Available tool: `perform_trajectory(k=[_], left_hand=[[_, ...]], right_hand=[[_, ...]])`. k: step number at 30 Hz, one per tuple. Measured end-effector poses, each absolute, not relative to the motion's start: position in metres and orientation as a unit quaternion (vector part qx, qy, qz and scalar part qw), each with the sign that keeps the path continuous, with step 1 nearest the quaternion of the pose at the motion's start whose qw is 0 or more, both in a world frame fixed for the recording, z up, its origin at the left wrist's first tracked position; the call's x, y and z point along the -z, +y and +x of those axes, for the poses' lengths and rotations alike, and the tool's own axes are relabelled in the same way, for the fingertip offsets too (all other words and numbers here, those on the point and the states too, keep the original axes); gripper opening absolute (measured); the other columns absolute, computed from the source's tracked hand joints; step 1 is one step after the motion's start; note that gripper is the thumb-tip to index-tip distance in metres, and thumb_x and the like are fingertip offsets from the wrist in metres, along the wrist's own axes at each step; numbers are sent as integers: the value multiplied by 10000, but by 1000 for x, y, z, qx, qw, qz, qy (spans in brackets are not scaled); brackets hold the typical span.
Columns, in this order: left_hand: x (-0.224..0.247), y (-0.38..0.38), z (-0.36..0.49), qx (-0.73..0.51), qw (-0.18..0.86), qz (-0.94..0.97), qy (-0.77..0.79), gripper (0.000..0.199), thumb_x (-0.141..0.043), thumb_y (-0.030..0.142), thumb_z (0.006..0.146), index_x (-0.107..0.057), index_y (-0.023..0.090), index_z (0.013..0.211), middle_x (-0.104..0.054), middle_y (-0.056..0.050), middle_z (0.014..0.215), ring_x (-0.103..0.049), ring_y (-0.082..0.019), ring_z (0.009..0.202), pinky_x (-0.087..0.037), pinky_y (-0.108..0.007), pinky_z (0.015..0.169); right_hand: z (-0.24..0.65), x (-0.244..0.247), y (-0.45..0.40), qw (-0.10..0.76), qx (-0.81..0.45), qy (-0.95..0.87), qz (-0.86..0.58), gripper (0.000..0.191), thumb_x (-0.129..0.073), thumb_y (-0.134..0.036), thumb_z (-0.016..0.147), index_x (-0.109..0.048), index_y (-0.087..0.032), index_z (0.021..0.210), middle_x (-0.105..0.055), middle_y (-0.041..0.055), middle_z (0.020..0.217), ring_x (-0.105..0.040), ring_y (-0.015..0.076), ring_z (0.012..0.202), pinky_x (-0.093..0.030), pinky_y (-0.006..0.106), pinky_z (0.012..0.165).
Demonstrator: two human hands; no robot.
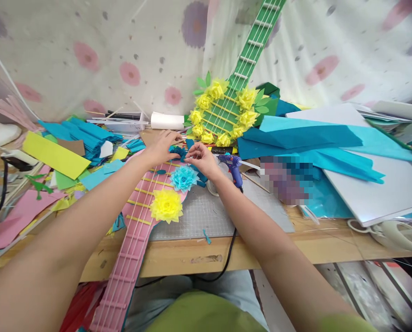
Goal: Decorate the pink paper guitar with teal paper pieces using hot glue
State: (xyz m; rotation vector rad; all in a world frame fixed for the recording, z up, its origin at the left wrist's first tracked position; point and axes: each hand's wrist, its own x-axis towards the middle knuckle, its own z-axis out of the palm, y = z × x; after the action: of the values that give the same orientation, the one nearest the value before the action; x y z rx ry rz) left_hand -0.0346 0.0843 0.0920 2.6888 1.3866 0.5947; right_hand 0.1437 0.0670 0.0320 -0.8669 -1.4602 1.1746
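Note:
A pink paper guitar (137, 240) lies tilted across the table edge, its neck toward my lap. White strings run along it, crossed by yellow strips on the body. A yellow paper flower (167, 206) and a light blue paper flower (184, 178) sit on its right side. Just above them is a dark blue paper flower (179, 152), partly hidden between my hands. My left hand (161, 148) curves over its left side, thumb and fingertips at the petals. From the right, my right hand (202, 159) pinches at its edge with thumb and forefinger.
A purple glue gun (232, 168) lies right of my hands on a grey cutting mat (206, 216). Behind stands a green paper guitar (223, 108) ringed with yellow flowers. Blue paper (303, 138), white boards (382, 184) and coloured scraps (55, 154) crowd both sides.

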Motion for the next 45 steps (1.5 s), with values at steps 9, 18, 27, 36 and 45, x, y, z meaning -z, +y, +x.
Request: perform_trajectory(k=[9, 18, 27, 36, 45], left_hand=[[-86, 90, -37, -222, 49, 862, 452, 507, -736, 222, 631, -507, 192, 1081, -548, -65, 1121, -490, -252, 1100, -397, -386, 935], [-84, 88, -39, -236, 68, 858, 451, 476, -703, 239, 658, -498, 186, 1084, -561, -75, 1130, -510, -241, 1088, -414, -386, 926], [-82, 75, -39, -244, 57, 860, 444, 515, -616, 256, 673, -451, 189, 1156, -512, -88, 1183, -477, -252, 1146, -407, -404, 967], [-76, 72, -27, -203, -18, 870, 448, 626, -652, 182, 630, -426, 167, 1213, -466, -128, 1251, -423, -306, 1212, -366, -440, 1005], [-77, 69, -24, -184, -21, 883, 432, 628, -610, 167, 649, -417, 164, 1247, -464, -137, 1271, -397, -310, 1242, -339, -438, 1023]], right_hand=[[136, -28, 70, 512, -411, -661, -364, 275, -652, -175, 611, -451, -222, 794, -610, -45, 752, -607, 136, 732, -424, 306, 744], [132, -23, 67, 506, -322, -692, -402, 219, -623, -161, 682, -465, -237, 814, -649, -16, 792, -588, 172, 825, -425, 349, 806], [132, -18, 69, 525, -330, -681, -389, 215, -612, -162, 679, -463, -235, 816, -638, -11, 779, -582, 181, 827, -434, 351, 799], [131, -21, 66, 515, -337, -678, -402, 219, -594, -156, 674, -447, -237, 815, -626, -16, 777, -583, 180, 846, -441, 350, 808], [131, -21, 67, 514, -333, -683, -399, 239, -589, -140, 675, -448, -231, 845, -638, -12, 808, -601, 171, 842, -435, 345, 822]])
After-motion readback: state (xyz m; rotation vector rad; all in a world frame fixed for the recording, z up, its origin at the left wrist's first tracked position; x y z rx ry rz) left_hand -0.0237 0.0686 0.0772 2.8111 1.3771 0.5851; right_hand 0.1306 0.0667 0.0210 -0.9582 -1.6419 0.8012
